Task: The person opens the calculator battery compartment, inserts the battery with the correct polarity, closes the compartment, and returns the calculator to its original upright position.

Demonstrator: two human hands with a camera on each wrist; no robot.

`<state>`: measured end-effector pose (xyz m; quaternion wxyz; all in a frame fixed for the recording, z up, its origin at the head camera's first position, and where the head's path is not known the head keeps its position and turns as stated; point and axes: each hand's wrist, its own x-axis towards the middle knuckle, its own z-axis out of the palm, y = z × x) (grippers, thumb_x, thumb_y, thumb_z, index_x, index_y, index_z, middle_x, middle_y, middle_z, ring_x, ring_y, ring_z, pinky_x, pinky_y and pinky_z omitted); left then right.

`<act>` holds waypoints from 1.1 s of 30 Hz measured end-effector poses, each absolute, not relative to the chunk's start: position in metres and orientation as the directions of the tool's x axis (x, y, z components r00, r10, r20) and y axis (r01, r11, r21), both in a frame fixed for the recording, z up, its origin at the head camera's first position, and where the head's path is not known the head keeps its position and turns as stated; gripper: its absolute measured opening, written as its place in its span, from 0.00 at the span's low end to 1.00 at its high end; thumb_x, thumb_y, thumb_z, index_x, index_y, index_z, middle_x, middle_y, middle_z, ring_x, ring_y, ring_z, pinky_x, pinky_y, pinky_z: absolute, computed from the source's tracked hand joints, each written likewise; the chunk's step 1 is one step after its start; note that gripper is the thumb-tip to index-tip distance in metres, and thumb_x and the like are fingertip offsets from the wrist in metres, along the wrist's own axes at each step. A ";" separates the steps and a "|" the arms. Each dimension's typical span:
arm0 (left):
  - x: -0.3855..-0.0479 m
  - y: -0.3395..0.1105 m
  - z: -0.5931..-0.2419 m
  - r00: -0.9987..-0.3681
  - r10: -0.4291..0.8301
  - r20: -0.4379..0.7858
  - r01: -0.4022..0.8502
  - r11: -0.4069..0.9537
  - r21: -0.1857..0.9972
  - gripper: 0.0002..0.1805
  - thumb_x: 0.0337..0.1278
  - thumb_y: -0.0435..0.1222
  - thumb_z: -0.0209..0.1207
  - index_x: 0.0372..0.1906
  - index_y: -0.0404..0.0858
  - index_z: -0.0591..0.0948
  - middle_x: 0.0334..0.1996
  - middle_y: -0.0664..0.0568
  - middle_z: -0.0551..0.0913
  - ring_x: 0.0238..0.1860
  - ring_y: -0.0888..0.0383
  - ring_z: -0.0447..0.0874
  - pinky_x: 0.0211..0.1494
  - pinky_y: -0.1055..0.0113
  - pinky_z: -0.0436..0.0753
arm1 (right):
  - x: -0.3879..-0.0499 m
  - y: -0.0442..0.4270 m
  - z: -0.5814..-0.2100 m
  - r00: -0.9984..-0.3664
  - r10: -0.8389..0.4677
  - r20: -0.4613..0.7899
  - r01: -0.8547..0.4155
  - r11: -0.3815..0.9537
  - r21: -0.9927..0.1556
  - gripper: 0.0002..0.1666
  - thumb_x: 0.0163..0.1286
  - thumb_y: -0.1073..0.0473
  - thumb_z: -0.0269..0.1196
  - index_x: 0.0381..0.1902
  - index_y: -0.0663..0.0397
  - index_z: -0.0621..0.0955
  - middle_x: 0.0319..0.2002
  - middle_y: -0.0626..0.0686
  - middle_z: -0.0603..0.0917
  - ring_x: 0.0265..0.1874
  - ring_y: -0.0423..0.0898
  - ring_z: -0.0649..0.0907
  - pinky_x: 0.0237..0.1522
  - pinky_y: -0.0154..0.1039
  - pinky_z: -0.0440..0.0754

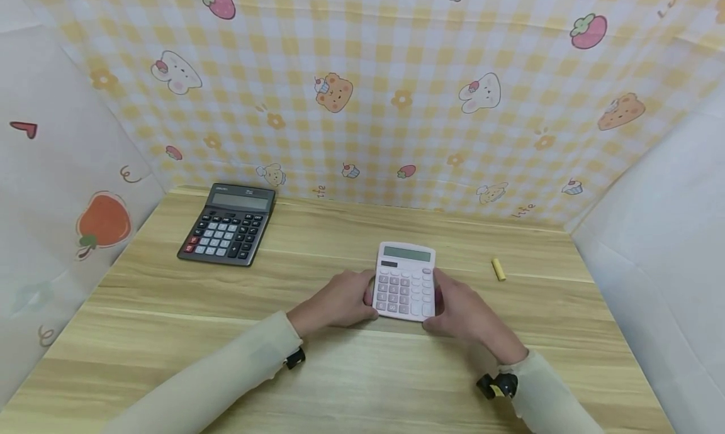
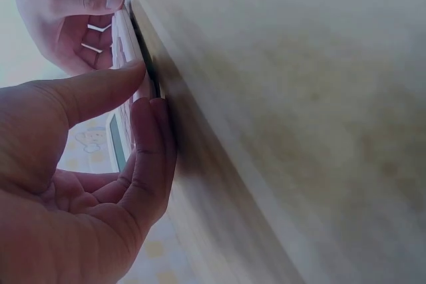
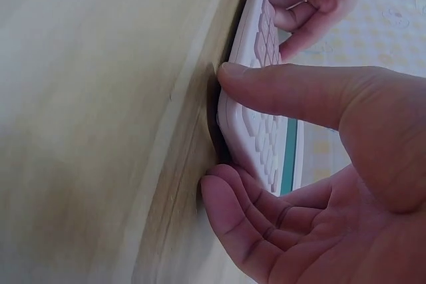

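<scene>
Calculator [image 1: 403,282] in pale pink, keys up, screen end away from the person, is slightly right of centre at a wooden table [image 1: 362,390]; whether it touches the wood cannot be told. The left hand [image 1: 343,300] pinches its left side between thumb and curled fingers; the right hand [image 1: 467,311] pinches its right side likewise. Well apart, leftward, lies a dark grey calculator [image 1: 226,225]; rightward, a short yellow stick [image 1: 498,269].
</scene>
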<state>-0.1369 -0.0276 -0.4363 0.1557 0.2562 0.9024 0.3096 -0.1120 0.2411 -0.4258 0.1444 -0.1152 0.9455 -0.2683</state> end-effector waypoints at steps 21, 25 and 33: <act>-0.166 0.006 -0.433 -0.827 0.532 -0.179 0.329 0.718 0.614 0.37 0.67 0.37 0.76 0.73 0.26 0.75 0.26 0.57 0.82 0.26 0.61 0.81 0.31 0.69 0.79 | -0.134 0.264 -0.425 -0.938 -0.226 -0.265 -0.058 0.853 -0.519 0.44 0.68 0.66 0.77 0.77 0.67 0.70 0.44 0.55 0.85 0.41 0.50 0.83 0.46 0.48 0.85; -0.169 0.011 -0.434 -0.836 0.522 -0.169 0.322 0.716 0.620 0.32 0.69 0.36 0.75 0.70 0.27 0.76 0.28 0.57 0.82 0.27 0.61 0.80 0.32 0.69 0.79 | -0.138 0.268 -0.427 -0.942 -0.211 -0.263 -0.046 0.853 -0.520 0.39 0.70 0.67 0.74 0.75 0.65 0.72 0.45 0.55 0.86 0.41 0.50 0.84 0.45 0.48 0.86; -0.178 0.022 -0.437 -0.850 0.498 -0.174 0.300 0.727 0.617 0.37 0.70 0.36 0.74 0.75 0.25 0.73 0.27 0.57 0.83 0.25 0.61 0.80 0.29 0.70 0.77 | -0.144 0.276 -0.427 -0.948 -0.209 -0.240 -0.059 0.855 -0.515 0.40 0.72 0.66 0.73 0.77 0.70 0.70 0.44 0.57 0.86 0.40 0.50 0.84 0.43 0.48 0.86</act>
